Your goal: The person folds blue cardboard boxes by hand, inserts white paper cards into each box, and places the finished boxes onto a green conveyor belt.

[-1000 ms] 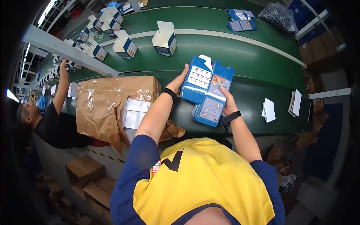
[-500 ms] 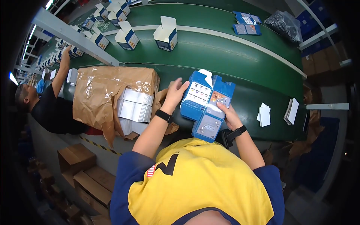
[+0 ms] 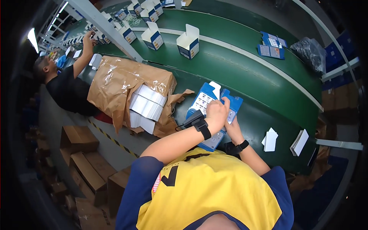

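A flattened blue carton (image 3: 201,101) with white and grey printed panels lies tilted in front of my chest, over the green bench. My left hand (image 3: 217,113) reaches across its middle, fingers bent together against the right panel, hiding part of the print. At the carton's lower right edge, my right hand (image 3: 234,129) grips it, partly hidden behind the left hand. A small white flap (image 3: 215,88) sticks up at the carton's top. Whether one carton or a stack is held, I cannot tell.
Left of me is a torn brown paper parcel (image 3: 130,73) of white card stacks (image 3: 149,100). White cards (image 3: 270,140) and a thicker bundle (image 3: 299,142) lie right. Open boxes (image 3: 188,43) and flat blue cartons (image 3: 272,46) sit on the green conveyor (image 3: 230,51). A co-worker (image 3: 71,86) reaches out at left.
My left hand has moved right, from beside the carton's upper left onto its middle. The right hand keeps its hold. The whole view has shifted and tilted slightly.
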`<move>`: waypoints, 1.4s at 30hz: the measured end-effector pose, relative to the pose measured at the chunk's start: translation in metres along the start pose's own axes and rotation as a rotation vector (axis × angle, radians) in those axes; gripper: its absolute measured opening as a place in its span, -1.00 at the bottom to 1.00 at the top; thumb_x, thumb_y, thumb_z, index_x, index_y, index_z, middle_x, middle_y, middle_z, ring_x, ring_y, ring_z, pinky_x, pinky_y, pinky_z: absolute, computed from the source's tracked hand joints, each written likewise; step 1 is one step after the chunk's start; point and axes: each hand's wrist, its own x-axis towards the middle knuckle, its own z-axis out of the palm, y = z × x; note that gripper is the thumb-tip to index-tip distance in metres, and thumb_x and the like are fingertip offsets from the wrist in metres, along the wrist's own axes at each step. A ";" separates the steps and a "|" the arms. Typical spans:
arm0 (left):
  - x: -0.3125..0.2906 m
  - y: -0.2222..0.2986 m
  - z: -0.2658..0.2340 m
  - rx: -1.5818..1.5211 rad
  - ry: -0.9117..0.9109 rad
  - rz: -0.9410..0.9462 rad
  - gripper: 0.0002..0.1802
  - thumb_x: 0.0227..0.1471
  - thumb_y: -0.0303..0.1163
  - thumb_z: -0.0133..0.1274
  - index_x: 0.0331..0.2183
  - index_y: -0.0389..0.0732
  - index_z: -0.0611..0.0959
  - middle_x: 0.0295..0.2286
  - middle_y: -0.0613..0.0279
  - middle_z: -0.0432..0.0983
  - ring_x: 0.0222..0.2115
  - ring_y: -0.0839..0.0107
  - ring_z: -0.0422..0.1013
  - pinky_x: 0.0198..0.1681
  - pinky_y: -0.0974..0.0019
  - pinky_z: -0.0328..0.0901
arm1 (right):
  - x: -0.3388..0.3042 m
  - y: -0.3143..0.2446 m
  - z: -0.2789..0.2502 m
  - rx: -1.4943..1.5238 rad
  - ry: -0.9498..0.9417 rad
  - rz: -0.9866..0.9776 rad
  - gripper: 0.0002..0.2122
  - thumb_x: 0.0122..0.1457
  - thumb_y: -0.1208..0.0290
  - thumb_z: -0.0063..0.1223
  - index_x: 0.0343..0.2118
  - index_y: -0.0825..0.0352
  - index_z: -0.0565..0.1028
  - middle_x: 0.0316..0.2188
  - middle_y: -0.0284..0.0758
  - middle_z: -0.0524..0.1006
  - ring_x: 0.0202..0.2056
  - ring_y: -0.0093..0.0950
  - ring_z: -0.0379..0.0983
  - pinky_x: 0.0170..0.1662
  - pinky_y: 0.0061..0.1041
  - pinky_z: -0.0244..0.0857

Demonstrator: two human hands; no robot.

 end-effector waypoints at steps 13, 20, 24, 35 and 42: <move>0.006 -0.059 -0.005 -0.842 -0.320 -0.268 -0.70 -0.31 -0.28 0.18 -0.54 -0.29 0.50 -0.51 -0.08 0.50 -0.43 0.00 0.44 -0.37 0.15 0.33 | 0.026 -0.064 -0.031 -0.714 -0.201 -0.828 -0.52 0.01 0.53 0.03 0.06 0.33 0.26 -0.14 -0.20 0.43 -0.23 -0.43 0.42 -0.17 -0.53 0.28; -0.014 -0.058 -0.004 -1.139 -0.359 -0.391 -0.70 -0.25 -0.21 0.18 -0.64 -0.24 0.50 -0.63 0.16 0.47 -0.51 0.34 0.46 -0.43 0.29 0.32 | 0.052 -0.084 -0.006 -0.615 -0.565 -0.528 -0.70 0.00 0.50 0.07 -0.14 0.28 0.46 -0.49 -0.28 0.47 -0.48 -0.44 0.43 -0.40 -0.48 0.30; -0.026 -0.060 -0.012 -1.620 -0.465 -0.615 -0.83 -0.03 -0.36 0.04 -0.56 -0.21 0.48 -0.66 0.44 0.35 -0.63 0.65 0.29 -0.59 0.57 0.14 | 0.064 -0.065 -0.013 -0.625 -0.643 -0.621 -0.84 -0.02 0.43 0.12 -0.34 0.31 0.54 -0.60 -0.30 0.47 -0.58 -0.48 0.40 -0.49 -0.54 0.25; -0.062 -0.032 0.006 -1.720 0.143 -0.697 -0.85 0.05 -0.41 -0.01 -0.54 -0.16 0.46 -0.69 0.49 0.26 -0.72 0.71 0.11 -0.68 0.55 0.00 | 0.058 -0.065 0.026 -0.597 -0.123 -0.483 -0.85 -0.02 0.38 0.13 -0.43 0.34 0.55 -0.75 -0.22 0.41 -0.68 -0.54 0.35 -0.56 -0.57 0.20; -0.099 -0.029 -0.047 -1.876 0.052 -0.803 -0.84 0.06 -0.42 -0.02 -0.54 -0.19 0.44 -0.69 0.49 0.23 -0.70 0.70 0.11 -0.65 0.57 0.01 | 0.100 -0.064 -0.009 -0.357 0.166 -0.396 -0.82 0.07 0.40 0.06 -0.34 0.41 0.54 -0.67 -0.38 0.48 -0.67 -0.63 0.33 -0.55 -0.59 0.24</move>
